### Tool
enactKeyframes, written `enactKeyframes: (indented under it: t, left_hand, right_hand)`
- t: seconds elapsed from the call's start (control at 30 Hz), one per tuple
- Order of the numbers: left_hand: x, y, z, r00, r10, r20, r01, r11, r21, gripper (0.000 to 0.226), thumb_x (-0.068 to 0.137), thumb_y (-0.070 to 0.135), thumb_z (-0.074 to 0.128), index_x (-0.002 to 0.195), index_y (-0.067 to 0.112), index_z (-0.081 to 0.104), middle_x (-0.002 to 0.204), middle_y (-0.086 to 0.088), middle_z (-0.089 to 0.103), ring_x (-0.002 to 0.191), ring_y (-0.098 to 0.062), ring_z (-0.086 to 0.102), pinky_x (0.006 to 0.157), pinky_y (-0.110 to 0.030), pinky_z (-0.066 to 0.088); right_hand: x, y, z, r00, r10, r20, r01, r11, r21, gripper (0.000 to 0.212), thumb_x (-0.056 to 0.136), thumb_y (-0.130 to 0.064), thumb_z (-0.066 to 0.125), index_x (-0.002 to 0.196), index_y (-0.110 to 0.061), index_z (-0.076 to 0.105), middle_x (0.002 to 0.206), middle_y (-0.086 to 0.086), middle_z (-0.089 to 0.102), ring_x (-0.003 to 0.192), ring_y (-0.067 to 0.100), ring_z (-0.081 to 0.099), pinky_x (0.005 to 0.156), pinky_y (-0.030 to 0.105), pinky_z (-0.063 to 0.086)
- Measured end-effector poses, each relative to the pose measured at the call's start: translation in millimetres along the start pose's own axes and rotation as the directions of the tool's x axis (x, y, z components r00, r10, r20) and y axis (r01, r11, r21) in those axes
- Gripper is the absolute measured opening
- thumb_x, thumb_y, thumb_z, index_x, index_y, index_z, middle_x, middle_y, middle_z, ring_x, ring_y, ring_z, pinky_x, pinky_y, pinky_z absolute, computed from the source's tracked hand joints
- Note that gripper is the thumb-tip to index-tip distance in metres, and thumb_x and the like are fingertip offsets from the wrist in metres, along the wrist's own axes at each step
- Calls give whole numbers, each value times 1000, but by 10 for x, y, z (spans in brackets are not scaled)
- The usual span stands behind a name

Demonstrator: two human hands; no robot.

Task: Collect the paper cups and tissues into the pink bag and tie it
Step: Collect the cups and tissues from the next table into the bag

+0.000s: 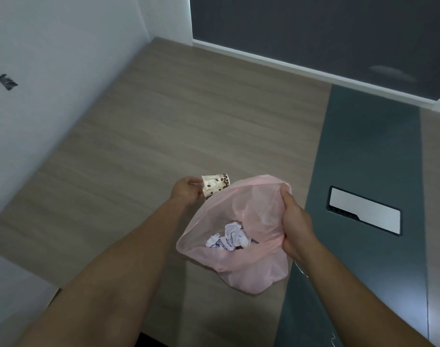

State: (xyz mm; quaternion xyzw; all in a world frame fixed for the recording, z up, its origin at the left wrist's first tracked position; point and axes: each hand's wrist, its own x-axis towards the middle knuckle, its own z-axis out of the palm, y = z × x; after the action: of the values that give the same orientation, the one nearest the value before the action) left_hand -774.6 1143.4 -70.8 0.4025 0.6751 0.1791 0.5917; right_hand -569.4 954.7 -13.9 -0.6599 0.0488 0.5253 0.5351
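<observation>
A thin pink bag (249,269) hangs open above the wooden table (164,126). My right hand (295,222) grips the bag's right rim, bunching the plastic. Crumpled white tissues (230,237) lie inside the bag, seen through its mouth. My left hand (185,191) holds a white paper cup (215,187) with brown coffee-bean print, tipped on its side just beyond the bag's far left rim.
A dark grey strip (364,159) runs along the table to the right, with a rectangular cover plate (364,212) set into it. A white wall (51,71) stands on the left and a dark panel (314,28) at the back.
</observation>
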Motion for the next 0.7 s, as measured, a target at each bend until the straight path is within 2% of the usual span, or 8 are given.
enactKeyframes:
  t: [0.13, 0.2, 0.3, 0.4, 0.53, 0.6, 0.67, 0.7]
  left_hand:
    - [-162, -220, -104, 1000, -14, -11, 14, 1000, 22, 7, 106, 6, 65, 112, 3, 66, 91, -21, 66, 72, -29, 60, 69, -37, 50]
    - [-203, -261, -138, 999, 18, -39, -17, 999, 33, 13, 105, 16, 69, 102, 8, 60, 86, -20, 63, 64, -26, 56, 62, -32, 46]
    - [-254, -290, -139, 996, 77, 35, -80, 991, 104, 33, 101, 34, 75, 82, 11, 62, 72, -10, 59, 60, -22, 51, 63, -32, 42]
    - [-270, -294, -58, 994, 33, 105, -52, 980, 192, 40, 97, 49, 78, 104, 9, 76, 97, -12, 71, 90, -26, 69, 83, -36, 53]
    - [-239, -324, 164, 988, -115, 102, 104, 988, 113, 43, 95, 39, 83, 111, -1, 77, 103, -18, 79, 95, -31, 78, 78, -37, 57]
    - [-229, -333, 260, 981, -161, 108, 157, 987, 43, 23, 98, 22, 81, 107, 1, 75, 89, -17, 74, 66, -18, 76, 62, -28, 57]
    - [-251, -332, 317, 982, -166, 85, 169, 985, -28, 7, 102, 10, 75, 98, 5, 70, 72, -12, 62, 31, -9, 54, 35, -17, 42]
    - [-277, -327, 323, 986, -156, 62, 160, 985, -71, 5, 103, 8, 73, 101, 6, 69, 66, -10, 58, 26, -8, 47, 32, -16, 37]
  right_hand:
    - [-204, 132, -12, 1000, 14, -22, -15, 999, -30, 53, 94, -69, 74, 110, -19, 81, 94, 5, 87, 82, 27, 85, 64, 43, 68]
    - [-300, 222, -21, 999, 13, -29, -15, 999, -48, 54, 93, -72, 73, 110, -20, 80, 91, 3, 87, 81, 26, 85, 65, 44, 69]
    - [-394, 317, -26, 999, 13, -43, -16, 997, -73, 56, 93, -74, 71, 111, -22, 79, 93, 2, 87, 84, 28, 85, 74, 49, 71]
    - [-463, 362, -22, 998, 24, -55, -29, 995, -92, 58, 93, -74, 71, 115, -21, 80, 97, 3, 87, 88, 30, 85, 85, 54, 70]
    - [-499, 404, -64, 998, 19, -58, -25, 994, -108, 59, 95, -72, 70, 119, -20, 81, 102, 4, 87, 96, 32, 85, 93, 56, 68]
    - [-514, 400, -98, 997, 20, -69, -28, 993, -113, 57, 96, -71, 69, 118, -20, 82, 104, 6, 87, 98, 33, 84, 94, 58, 67]
    - [-516, 372, -141, 997, 17, -73, -25, 993, -116, 57, 98, -71, 68, 116, -19, 82, 102, 5, 87, 95, 31, 85, 92, 56, 68]
    - [-518, 352, -161, 997, 13, -74, -22, 992, -122, 56, 98, -71, 68, 115, -19, 81, 99, 4, 87, 92, 29, 85, 90, 54, 69]
